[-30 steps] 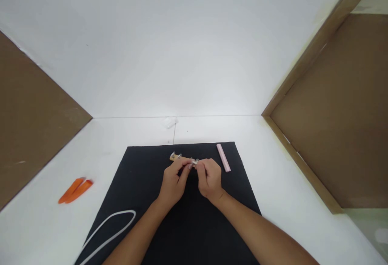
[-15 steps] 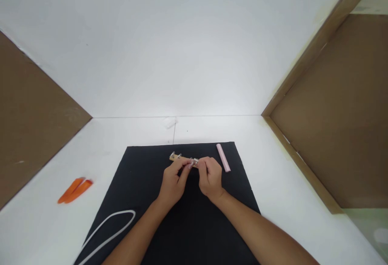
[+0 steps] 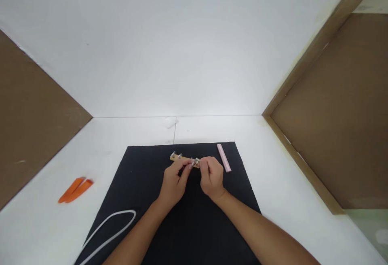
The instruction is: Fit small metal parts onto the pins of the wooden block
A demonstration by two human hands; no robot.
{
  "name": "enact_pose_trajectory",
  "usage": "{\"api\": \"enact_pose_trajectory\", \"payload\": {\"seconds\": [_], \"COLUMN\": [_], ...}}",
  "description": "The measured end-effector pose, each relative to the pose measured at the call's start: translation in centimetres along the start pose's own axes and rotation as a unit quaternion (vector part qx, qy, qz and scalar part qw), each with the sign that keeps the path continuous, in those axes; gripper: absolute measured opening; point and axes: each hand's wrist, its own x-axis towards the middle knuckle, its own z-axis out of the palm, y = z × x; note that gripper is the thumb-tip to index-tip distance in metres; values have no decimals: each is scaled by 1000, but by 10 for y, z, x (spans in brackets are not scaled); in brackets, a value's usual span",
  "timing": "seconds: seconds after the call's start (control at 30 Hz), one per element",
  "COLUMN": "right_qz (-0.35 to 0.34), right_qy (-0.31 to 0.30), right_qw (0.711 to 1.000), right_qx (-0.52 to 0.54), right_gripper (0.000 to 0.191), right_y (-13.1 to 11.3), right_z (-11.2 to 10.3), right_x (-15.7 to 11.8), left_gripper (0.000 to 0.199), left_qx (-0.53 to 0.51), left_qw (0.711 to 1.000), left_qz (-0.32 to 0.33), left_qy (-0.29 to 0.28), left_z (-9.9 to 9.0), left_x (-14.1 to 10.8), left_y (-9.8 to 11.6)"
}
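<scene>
The white tabletop [image 3: 291, 184] spread widest, with the black mat [image 3: 145, 176] across the lower centre of the frame. On it, the left hand [image 3: 173, 180] pinched the wooden strip [image 3: 175, 157] near the centre; the right hand [image 3: 212, 178] curled at the strip's right end, whatever it held hidden. The white cord [image 3: 121, 212] looped at lower left, the orange pieces [image 3: 72, 192] lay left of the mat, and the pink bar [image 3: 224, 157] lay right of the hands. Fine finger work on the small metal fitting [image 3: 197, 161] seemed in hand; the next move probably called for a steady left pinch. Against a second earlier, the right hand sat slightly further right, baring more of the strip's end.
</scene>
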Motion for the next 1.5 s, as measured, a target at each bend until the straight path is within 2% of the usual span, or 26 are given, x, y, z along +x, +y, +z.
{"api": "enact_pose_trajectory", "payload": {"seconds": [0.07,0.17,0.3,0.4,0.5,0.6,0.7,0.8,0.9,1.03,1.13,1.23,1.5], "right_qz": [5,-29,64,24,30,-10,-2,-24,-9,-40,-19,-41,-14], "right_qy": [5,-19,26,-4,17,-5,8,-9,-2,-27,-1,-15,2], "right_qw": [1000,999,997,999,999,1000,1000,1000,1000,999,1000,999,1000], "right_qx": [-2,14,23,25,17,11,0,-2,-13,-16,-19,-12,-20], "right_gripper": [28,28,29,27,27,25,26,26,27,29,27,26,28], "right_y": [1,2,4,4,3,1,0,-1,-1,-1,-1,-1,0], "right_z": [0,1,1,2,2,1,0,0,0,0,0,0,0], "right_x": [0,-1,-1,-2,-3,-2,-2,-1,0,1,0,0,-1], "left_gripper": [18,18,19,19,20,20,20,19,19,18,18,18,19], "left_qx": [0,-3,-5,-8,-8,-5,-7,-8,-5,-6,-6,-6,-7], "left_qw": [1000,1000,1000,1000,1000,1000,1000,1000,1000,1000,1000,1000,1000], "left_qz": [0,-5,-15,-21,-25,-24,-20,-18,-18,-18,-18,-20,-17], "left_qy": [3,4,8,8,4,0,-3,-2,-2,0,1,0,1], "left_z": [0,1,1,1,1,1,1,1,1,1,1,1,1], "left_x": [0,0,0,0,-1,-1,0,0,0,-1,-1,-1,0], "left_y": [0,0,1,2,1,0,-1,-1,-1,-1,-1,-1,1]}}
